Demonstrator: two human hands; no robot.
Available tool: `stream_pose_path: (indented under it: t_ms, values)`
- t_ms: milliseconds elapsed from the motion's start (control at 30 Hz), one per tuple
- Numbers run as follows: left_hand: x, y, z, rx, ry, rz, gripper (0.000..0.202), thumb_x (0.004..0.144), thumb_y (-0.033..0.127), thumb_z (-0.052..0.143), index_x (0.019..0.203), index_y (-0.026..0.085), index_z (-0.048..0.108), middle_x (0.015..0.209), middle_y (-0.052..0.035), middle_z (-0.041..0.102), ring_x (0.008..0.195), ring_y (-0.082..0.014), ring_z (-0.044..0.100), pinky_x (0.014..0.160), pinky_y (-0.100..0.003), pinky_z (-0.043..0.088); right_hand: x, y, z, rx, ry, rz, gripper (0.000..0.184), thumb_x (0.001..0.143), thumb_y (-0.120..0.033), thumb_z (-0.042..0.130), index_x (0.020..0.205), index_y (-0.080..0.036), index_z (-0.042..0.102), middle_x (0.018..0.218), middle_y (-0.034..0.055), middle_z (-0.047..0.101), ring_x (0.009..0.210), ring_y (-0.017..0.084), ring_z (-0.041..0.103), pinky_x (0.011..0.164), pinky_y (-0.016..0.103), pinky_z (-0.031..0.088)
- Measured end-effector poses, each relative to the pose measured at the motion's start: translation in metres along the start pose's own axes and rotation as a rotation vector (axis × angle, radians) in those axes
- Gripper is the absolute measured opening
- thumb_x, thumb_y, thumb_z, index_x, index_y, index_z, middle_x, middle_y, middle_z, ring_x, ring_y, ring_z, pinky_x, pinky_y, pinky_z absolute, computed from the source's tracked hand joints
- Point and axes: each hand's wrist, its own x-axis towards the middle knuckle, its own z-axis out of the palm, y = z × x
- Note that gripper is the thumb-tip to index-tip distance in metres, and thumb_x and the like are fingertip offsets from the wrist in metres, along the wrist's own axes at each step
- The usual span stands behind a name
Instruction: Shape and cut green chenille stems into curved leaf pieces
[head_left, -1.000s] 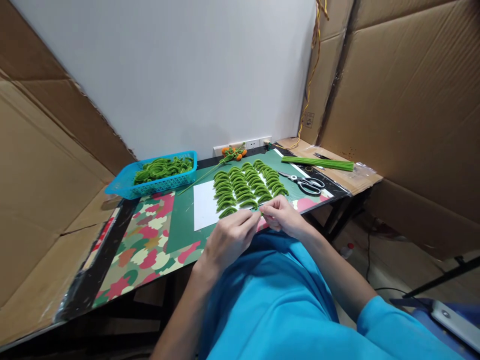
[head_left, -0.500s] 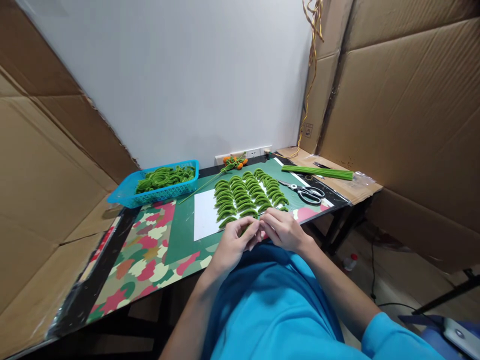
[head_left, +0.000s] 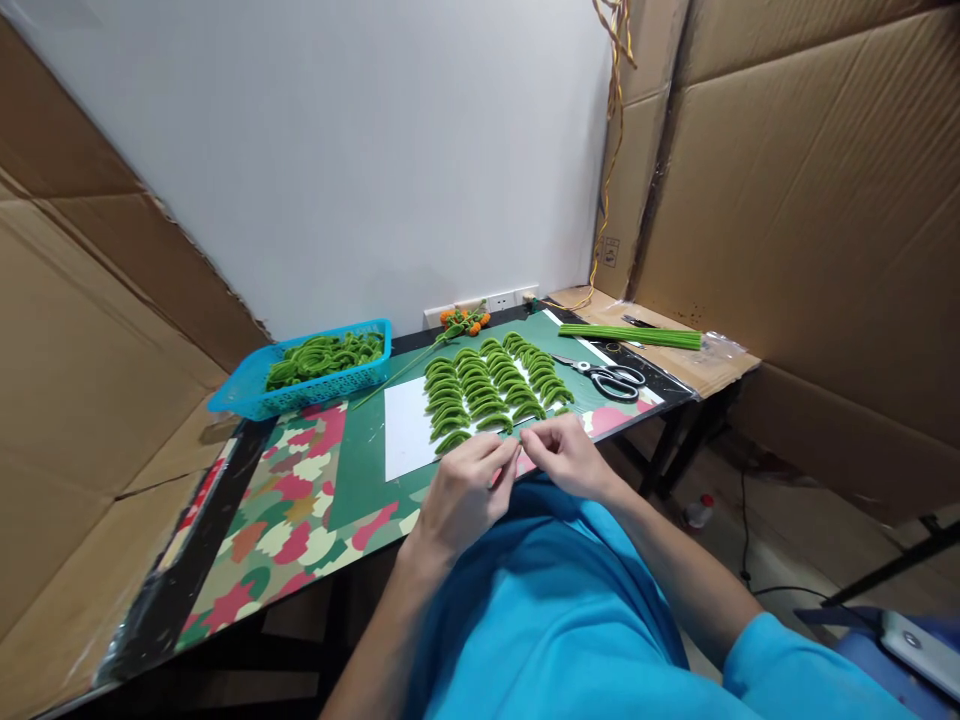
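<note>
My left hand (head_left: 465,490) and my right hand (head_left: 566,455) meet at the near edge of the table, fingertips pinched together on a small green pipe-cleaner piece (head_left: 519,442) that is mostly hidden between them. Just beyond the fingers, several curved green pipe-cleaner leaves (head_left: 491,385) lie in three rows, partly on a white sheet of paper (head_left: 405,430). The paper lies on a green mat (head_left: 364,455).
A blue basket (head_left: 247,395) with more green loops stands at the back left. An orange flower stem (head_left: 461,320), black scissors (head_left: 611,378) and a bundle of straight green pipe cleaners (head_left: 634,336) lie at the back right. Cardboard walls close in on both sides.
The view has shifted slightly. Both hands stay pinched together at the table edge, fingers working the small green piece; nothing on the table has moved.
</note>
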Motion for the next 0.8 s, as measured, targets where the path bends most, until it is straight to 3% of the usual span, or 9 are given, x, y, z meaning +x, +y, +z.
stream_pose_path:
  t_ms: [100,167,200,300,400,467,533,633,800]
  values:
    - [0.002,-0.007,0.002,0.327,0.095,0.374,0.016,0.098,0.008,0.062,0.108,0.010,0.074,0.074,-0.0035,0.070,0.068,-0.0147,0.060,0.067,-0.029,0.048,0.005,-0.007,-0.006,0.382,-0.150,0.366,0.055,0.093,-0.061,0.063,0.058,-0.026,0.037,0.045,-0.0112,0.024,0.037,0.007,0.015,0.039,0.027,0.014]
    - [0.003,-0.013,0.003,0.371,0.128,0.460,0.021,0.097,0.006,0.064,0.116,0.009,0.071,0.074,-0.0032,0.070,0.068,-0.0151,0.061,0.068,-0.030,0.048,0.007,-0.011,-0.009,0.460,-0.183,0.454,0.053,0.090,-0.062,0.065,0.060,-0.026,0.042,0.043,-0.0128,0.022,0.036,0.007,0.012,0.038,0.027,0.013]
    - [0.003,-0.014,0.003,0.347,0.127,0.453,0.023,0.097,0.006,0.063,0.119,0.010,0.071,0.077,-0.0037,0.072,0.070,-0.0150,0.062,0.069,-0.030,0.049,0.007,-0.013,-0.009,0.419,-0.164,0.420,0.052,0.092,-0.061,0.064,0.060,-0.025,0.043,0.044,-0.0118,0.025,0.037,0.007,0.015,0.039,0.027,0.014]
    - [0.003,-0.014,0.004,0.099,0.134,0.218,0.020,0.101,0.011,0.062,0.117,0.015,0.074,0.089,-0.0053,0.076,0.079,-0.0129,0.066,0.075,-0.026,0.052,0.005,-0.018,-0.011,0.085,-0.014,0.108,0.053,0.102,-0.049,0.056,0.059,-0.021,0.045,0.051,-0.0064,0.034,0.045,0.008,0.027,0.047,0.027,0.019]
    - [0.003,-0.008,0.005,-0.331,0.093,-0.230,0.015,0.100,0.029,0.070,0.106,0.018,0.078,0.089,-0.0031,0.073,0.076,-0.0099,0.064,0.067,-0.021,0.049,0.003,-0.016,-0.013,-0.227,0.015,-0.172,0.046,0.108,-0.036,0.050,0.065,-0.020,0.047,0.058,-0.0045,0.040,0.051,0.008,0.033,0.054,0.027,0.026]
    - [0.002,-0.005,0.006,-0.613,0.008,-0.490,0.029,0.099,0.045,0.069,0.094,0.017,0.076,0.078,-0.0002,0.066,0.066,-0.0083,0.057,0.059,-0.020,0.044,0.003,-0.009,-0.014,-0.309,-0.031,-0.275,0.041,0.110,-0.032,0.047,0.071,-0.020,0.050,0.062,-0.0035,0.046,0.053,0.009,0.039,0.056,0.026,0.030]
    - [0.002,-0.005,0.008,-0.818,-0.072,-0.645,0.045,0.100,0.056,0.062,0.080,0.016,0.068,0.065,0.0029,0.055,0.058,-0.0073,0.048,0.054,-0.020,0.038,0.004,-0.001,-0.013,-0.337,-0.058,-0.343,0.038,0.112,-0.030,0.046,0.076,-0.020,0.053,0.065,-0.0021,0.052,0.056,0.011,0.044,0.058,0.026,0.033]
    - [0.002,-0.007,0.009,-0.926,-0.133,-0.695,0.050,0.099,0.059,0.062,0.075,0.015,0.062,0.061,0.0046,0.048,0.057,-0.0065,0.042,0.054,-0.020,0.033,0.005,0.007,-0.011,-0.324,-0.042,-0.393,0.035,0.113,-0.028,0.046,0.080,-0.020,0.057,0.068,-0.0003,0.059,0.059,0.012,0.051,0.061,0.025,0.037]
    - [0.004,-0.007,0.007,-0.887,-0.127,-0.652,0.040,0.096,0.053,0.069,0.092,0.014,0.077,0.079,-0.0004,0.066,0.075,-0.0099,0.057,0.069,-0.019,0.043,0.003,0.009,-0.009,-0.253,0.007,-0.325,0.028,0.112,-0.030,0.051,0.089,-0.019,0.064,0.071,-0.0003,0.065,0.057,0.012,0.053,0.061,0.024,0.040]
